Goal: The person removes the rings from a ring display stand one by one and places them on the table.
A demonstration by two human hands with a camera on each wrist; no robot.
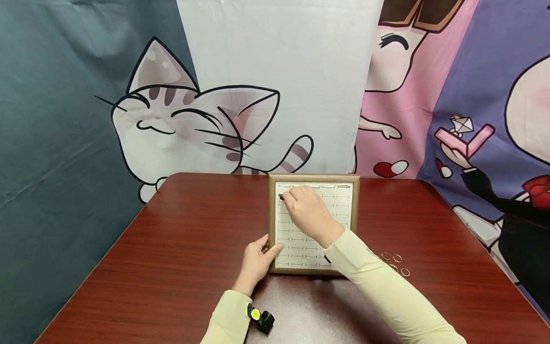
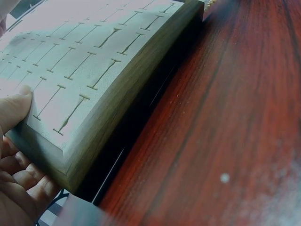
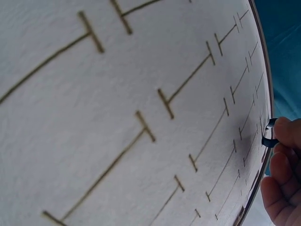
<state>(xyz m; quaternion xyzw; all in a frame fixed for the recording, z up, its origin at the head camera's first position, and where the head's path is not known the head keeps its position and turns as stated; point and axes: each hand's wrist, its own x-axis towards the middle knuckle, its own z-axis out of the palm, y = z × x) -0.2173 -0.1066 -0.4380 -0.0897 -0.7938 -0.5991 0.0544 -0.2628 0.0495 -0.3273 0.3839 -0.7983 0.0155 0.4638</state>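
A ring display board with a wooden frame [image 1: 357,205] and a white slotted pad [image 1: 283,258] stands propped up on the table. My left hand [image 1: 255,260] grips the frame's lower left side, with the thumb [image 2: 15,110] on the front and the other fingers curled at the edge. Near the pad's upper left corner, my right hand [image 1: 310,210] pinches a small dark ring [image 3: 269,141] between thumb and fingertips. That ring is right at the pad's surface, and the fingers cover part of it. In the head view, my right forearm hides the board's lower right corner.
Several thin gold-coloured rings [image 1: 405,272] lie on the red-brown table [image 1: 206,215], right of the board and partly behind my right sleeve. A black wrist camera [image 1: 264,322] sits on my left wrist. Behind the table hangs a cartoon-printed cloth [image 1: 335,86].
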